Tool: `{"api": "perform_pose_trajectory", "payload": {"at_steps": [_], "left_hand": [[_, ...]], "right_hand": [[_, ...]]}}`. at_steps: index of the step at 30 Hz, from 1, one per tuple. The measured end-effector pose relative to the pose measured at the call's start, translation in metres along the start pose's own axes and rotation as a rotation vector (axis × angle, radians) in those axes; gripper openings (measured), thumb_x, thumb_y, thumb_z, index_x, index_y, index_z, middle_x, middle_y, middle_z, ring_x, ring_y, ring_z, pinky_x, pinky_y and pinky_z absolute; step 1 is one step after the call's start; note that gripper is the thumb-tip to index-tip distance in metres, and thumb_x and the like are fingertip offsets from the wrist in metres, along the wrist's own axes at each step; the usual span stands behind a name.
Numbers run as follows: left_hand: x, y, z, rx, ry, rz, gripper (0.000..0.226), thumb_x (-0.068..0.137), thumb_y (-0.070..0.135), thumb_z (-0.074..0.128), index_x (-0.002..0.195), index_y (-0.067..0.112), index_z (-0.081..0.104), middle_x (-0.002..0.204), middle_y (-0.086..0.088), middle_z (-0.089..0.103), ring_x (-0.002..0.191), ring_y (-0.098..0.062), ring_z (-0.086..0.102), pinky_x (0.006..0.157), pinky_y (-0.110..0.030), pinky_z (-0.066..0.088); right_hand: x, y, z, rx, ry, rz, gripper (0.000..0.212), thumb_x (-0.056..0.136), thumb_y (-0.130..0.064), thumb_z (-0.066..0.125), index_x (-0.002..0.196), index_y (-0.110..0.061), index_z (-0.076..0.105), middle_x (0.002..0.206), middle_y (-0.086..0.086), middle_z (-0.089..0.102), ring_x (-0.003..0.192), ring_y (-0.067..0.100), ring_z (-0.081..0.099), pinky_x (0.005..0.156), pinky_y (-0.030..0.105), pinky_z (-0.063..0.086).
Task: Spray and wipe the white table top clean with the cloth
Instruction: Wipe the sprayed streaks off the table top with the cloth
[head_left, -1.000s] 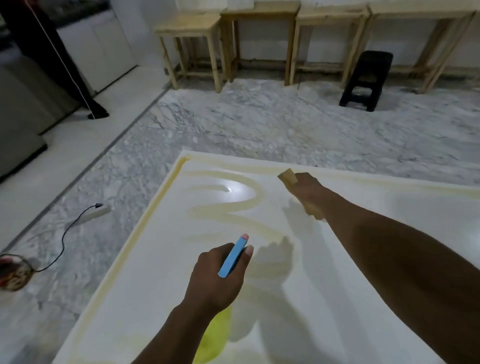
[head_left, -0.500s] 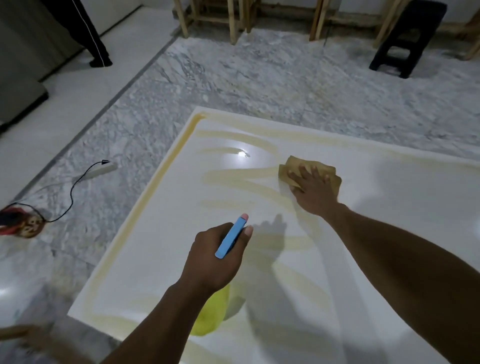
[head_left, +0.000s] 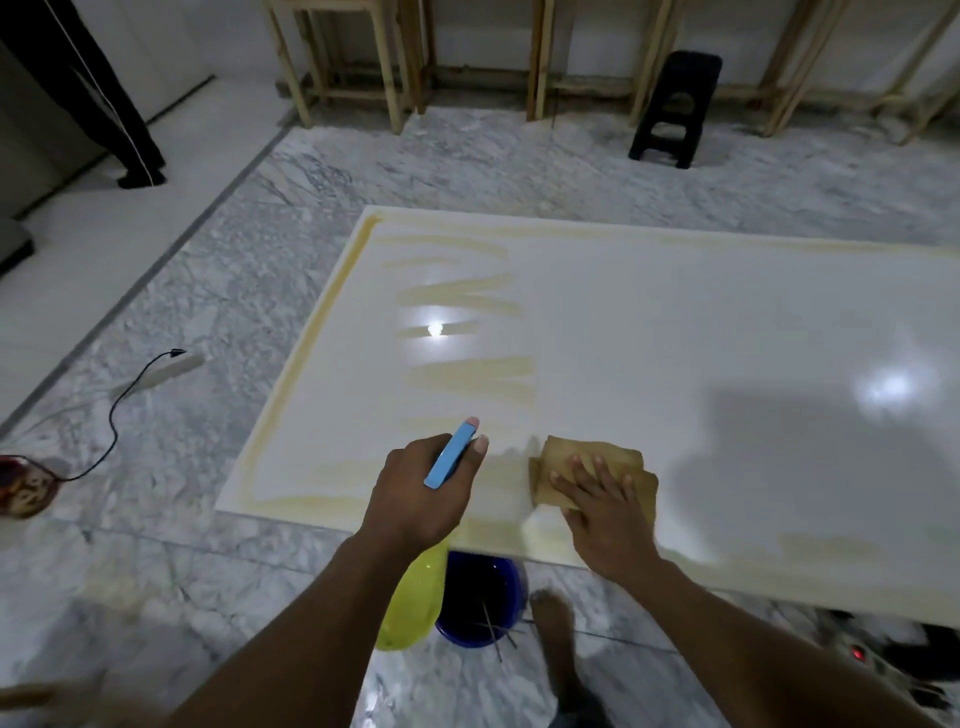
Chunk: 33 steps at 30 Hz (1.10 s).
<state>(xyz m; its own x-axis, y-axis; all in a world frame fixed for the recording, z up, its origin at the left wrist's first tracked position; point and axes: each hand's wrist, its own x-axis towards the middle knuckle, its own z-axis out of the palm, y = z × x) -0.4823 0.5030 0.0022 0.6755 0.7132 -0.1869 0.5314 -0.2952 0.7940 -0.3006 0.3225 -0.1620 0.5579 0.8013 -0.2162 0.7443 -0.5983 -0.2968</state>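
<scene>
From the head view, the right hand (head_left: 602, 512) has drawn the tan cloth (head_left: 592, 470) back from mid-tabletop to the near edge, palm flat and fingers spread on it. The left hand (head_left: 415, 493) stays clenched around the spray bottle (head_left: 451, 461), blue trigger up, yellow body hanging below. The white tabletop (head_left: 675, 338) shows yellowish streaks at its left side and rim; its right stretch is bare. A blue bucket (head_left: 480, 597) stands on the marble floor (head_left: 234, 286) under the near edge
</scene>
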Motion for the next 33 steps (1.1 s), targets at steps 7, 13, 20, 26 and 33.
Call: {"api": "perform_pose_trajectory", "payload": {"at_steps": [7, 13, 20, 26, 33], "left_hand": [[-0.025, 0.006, -0.022, -0.029, -0.023, 0.071, 0.045, 0.099, 0.068, 0.057, 0.091, 0.028, 0.076, 0.067, -0.01, 0.067, 0.067, -0.042, 0.069, 0.067, -0.06, 0.065], [0.024, 0.018, -0.025, -0.057, 0.005, 0.099, 0.07, 0.092, 0.077, 0.054, 0.081, 0.009, 0.066, 0.078, -0.006, 0.075, 0.068, -0.044, 0.068, 0.066, -0.06, 0.064], [0.125, 0.018, -0.028, -0.09, 0.066, 0.032, 0.085, 0.085, 0.088, 0.049, 0.101, 0.007, 0.072, 0.06, -0.006, 0.047, 0.053, -0.025, 0.051, 0.066, -0.06, 0.063], [0.2, 0.015, -0.032, -0.098, 0.133, -0.041, 0.068, 0.089, 0.081, 0.054, 0.089, 0.014, 0.069, 0.074, -0.015, 0.066, 0.066, -0.04, 0.061, 0.065, -0.06, 0.063], [0.233, 0.003, -0.026, -0.076, 0.121, -0.009, 0.071, 0.095, 0.072, 0.054, 0.105, 0.004, 0.072, 0.068, -0.014, 0.057, 0.066, -0.041, 0.062, 0.062, -0.058, 0.062]], "right_hand": [[-0.003, -0.03, -0.104, 0.981, -0.011, 0.46, 0.031, 0.101, -0.02, 0.042, 0.115, -0.006, 0.065, 0.116, 0.015, 0.068, 0.097, 0.027, 0.063, 0.081, 0.037, 0.048], [0.066, -0.022, -0.165, 1.498, -0.275, 0.625, 0.03, 0.097, -0.014, 0.049, 0.122, 0.001, 0.057, 0.12, 0.025, 0.067, 0.108, 0.042, 0.065, 0.08, 0.051, 0.056], [0.278, -0.037, -0.234, 0.804, -0.144, 0.401, 0.032, 0.094, -0.019, 0.048, 0.121, -0.005, 0.057, 0.115, 0.019, 0.064, 0.092, 0.032, 0.062, 0.078, 0.039, 0.05], [0.44, -0.058, -0.235, 0.285, -0.038, 0.105, 0.027, 0.092, -0.01, 0.046, 0.115, -0.015, 0.06, 0.116, 0.014, 0.062, 0.098, 0.033, 0.057, 0.072, 0.031, 0.038], [0.488, -0.049, -0.12, -0.056, -0.169, -0.037, 0.06, 0.094, -0.037, 0.038, 0.153, -0.04, 0.026, 0.165, -0.002, 0.016, 0.151, 0.032, 0.013, 0.118, 0.059, 0.014]]}}
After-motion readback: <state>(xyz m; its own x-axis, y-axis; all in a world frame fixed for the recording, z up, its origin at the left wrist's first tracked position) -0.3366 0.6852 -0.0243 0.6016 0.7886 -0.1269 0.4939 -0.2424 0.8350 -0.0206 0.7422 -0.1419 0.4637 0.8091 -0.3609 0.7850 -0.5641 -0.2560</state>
